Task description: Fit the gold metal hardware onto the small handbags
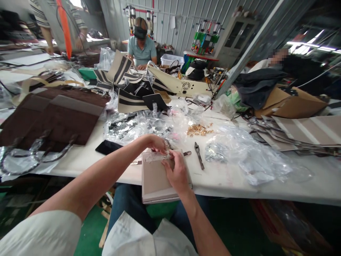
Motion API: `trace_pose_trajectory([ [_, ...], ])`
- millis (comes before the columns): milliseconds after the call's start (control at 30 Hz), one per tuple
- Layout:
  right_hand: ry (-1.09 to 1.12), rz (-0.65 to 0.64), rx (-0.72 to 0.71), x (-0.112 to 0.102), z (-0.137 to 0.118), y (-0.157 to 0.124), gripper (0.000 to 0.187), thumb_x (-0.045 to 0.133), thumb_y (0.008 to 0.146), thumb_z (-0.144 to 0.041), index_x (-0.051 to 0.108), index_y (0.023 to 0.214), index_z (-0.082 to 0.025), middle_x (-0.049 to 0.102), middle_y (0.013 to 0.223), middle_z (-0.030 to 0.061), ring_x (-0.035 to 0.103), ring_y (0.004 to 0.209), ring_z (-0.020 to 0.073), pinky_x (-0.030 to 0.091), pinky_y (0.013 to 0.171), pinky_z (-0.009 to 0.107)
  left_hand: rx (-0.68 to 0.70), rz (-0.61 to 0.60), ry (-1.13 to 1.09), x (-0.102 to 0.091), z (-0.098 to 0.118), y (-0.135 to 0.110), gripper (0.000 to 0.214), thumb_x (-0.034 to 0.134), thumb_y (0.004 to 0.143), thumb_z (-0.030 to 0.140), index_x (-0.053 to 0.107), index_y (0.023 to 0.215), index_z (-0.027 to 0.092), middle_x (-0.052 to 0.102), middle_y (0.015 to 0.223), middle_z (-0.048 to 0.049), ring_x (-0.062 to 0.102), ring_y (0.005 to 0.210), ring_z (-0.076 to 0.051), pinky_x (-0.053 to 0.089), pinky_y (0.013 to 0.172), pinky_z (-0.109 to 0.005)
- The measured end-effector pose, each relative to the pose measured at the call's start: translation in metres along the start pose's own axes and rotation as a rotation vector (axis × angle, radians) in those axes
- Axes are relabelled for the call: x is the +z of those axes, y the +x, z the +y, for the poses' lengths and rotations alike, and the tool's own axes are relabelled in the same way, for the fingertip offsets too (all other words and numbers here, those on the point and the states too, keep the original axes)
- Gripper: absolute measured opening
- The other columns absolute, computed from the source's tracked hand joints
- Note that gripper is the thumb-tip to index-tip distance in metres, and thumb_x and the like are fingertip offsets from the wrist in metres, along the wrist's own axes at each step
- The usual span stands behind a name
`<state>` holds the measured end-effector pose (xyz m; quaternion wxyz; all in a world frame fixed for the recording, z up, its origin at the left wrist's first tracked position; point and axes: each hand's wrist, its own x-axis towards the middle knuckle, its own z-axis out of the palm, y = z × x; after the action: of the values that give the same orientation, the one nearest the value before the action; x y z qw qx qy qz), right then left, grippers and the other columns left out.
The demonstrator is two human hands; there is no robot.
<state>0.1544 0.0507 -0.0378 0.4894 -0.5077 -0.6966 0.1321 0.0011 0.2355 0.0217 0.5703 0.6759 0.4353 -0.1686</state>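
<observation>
The panel (156,179) lay on the table (210,183), jutting past its near edge. The left hand (157,144) had its fingers bunched at the panel's far end; the right hand (178,171) held its thumb apart from the forefinger over the panel. Whether either pinched anything, I could not tell. Careful work there probably called for steadying the overhang and keeping the strap (187,153) straight.
</observation>
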Motion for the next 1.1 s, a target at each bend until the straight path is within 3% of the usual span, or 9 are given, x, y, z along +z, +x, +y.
trace_pose_trajectory([
  [167,-0.012,0.025,-0.013,0.001,-0.005,-0.001,0.036,0.064,0.115,-0.033,0.058,0.150,-0.025,0.069,0.136,0.0162,0.068,0.128,0.0337,0.060,0.111,0.054,0.018,0.001,-0.006,0.000,0.001,-0.005,0.034,0.098,0.062,0.039,0.073,0.075,0.019,0.052,0.066,0.0015,0.043,0.066,-0.016,0.037,0.059,-0.027],
  [367,-0.035,0.006,-0.021,0.000,-0.007,0.002,0.031,0.064,0.114,-0.029,0.062,0.145,-0.024,0.070,0.133,0.0152,0.068,0.128,0.0321,0.060,0.113,0.051,0.052,-0.018,0.031,0.000,0.008,-0.011,0.043,0.098,0.056,0.043,0.063,0.065,0.020,0.048,0.061,0.0019,0.041,0.063,-0.015,0.034,0.057,-0.028],
  [600,-0.069,-0.016,-0.019,-0.031,-0.015,0.012,0.039,0.069,0.107,-0.019,0.063,0.145,-0.026,0.073,0.130,0.0124,0.073,0.120,0.0295,0.066,0.104,0.044,0.066,-0.025,0.014,-0.001,0.005,-0.009,0.048,0.096,0.049,0.052,0.063,0.066,0.021,0.050,0.060,0.0012,0.043,0.061,-0.016,0.035,0.056,-0.027],
  [767,-0.166,0.092,0.005,-0.091,0.010,0.022,0.028,0.067,0.111,-0.027,0.067,0.139,-0.025,0.075,0.123,0.0117,0.074,0.110,0.0281,0.065,0.099,0.043,0.071,-0.051,-0.003,-0.004,-0.002,-0.001,0.048,0.097,0.051,0.053,0.065,0.067,0.021,0.055,0.065,-0.0005,0.047,0.063,-0.016,0.037,0.057,-0.027],
  [967,-0.480,0.374,0.156,-0.214,0.081,0.064,0.031,0.058,0.108,-0.028,0.075,0.132,-0.018,0.080,0.124,0.0169,0.077,0.108,0.0321,0.063,0.098,0.048,0.082,-0.075,-0.037,-0.006,-0.006,0.003,0.046,0.096,0.052,0.052,0.063,0.064,0.021,0.052,0.064,-0.0003,0.044,0.062,-0.016,0.035,0.058,-0.026],
  [1033,-0.588,0.289,0.249,-0.244,0.105,0.081,0.033,0.055,0.105,-0.022,0.078,0.127,-0.014,0.081,0.126,0.0206,0.076,0.116,0.0350,0.060,0.106,0.051,0.091,-0.081,-0.025,-0.006,-0.006,0.002,0.046,0.095,0.052,0.051,0.061,0.062,0.022,0.050,0.064,0.0002,0.042,0.062,-0.015,0.034,0.059,-0.026],
  [1100,-0.616,0.051,0.346,-0.259,0.125,0.093,0.035,0.053,0.101,-0.014,0.082,0.121,-0.014,0.082,0.125,0.0205,0.077,0.118,0.0337,0.058,0.109,0.048,0.091,-0.080,-0.018,-0.006,-0.005,0.001,0.046,0.094,0.053,0.052,0.061,0.062,0.022,0.049,0.063,0.0004,0.041,0.062,-0.015,0.033,0.059,-0.026],
])
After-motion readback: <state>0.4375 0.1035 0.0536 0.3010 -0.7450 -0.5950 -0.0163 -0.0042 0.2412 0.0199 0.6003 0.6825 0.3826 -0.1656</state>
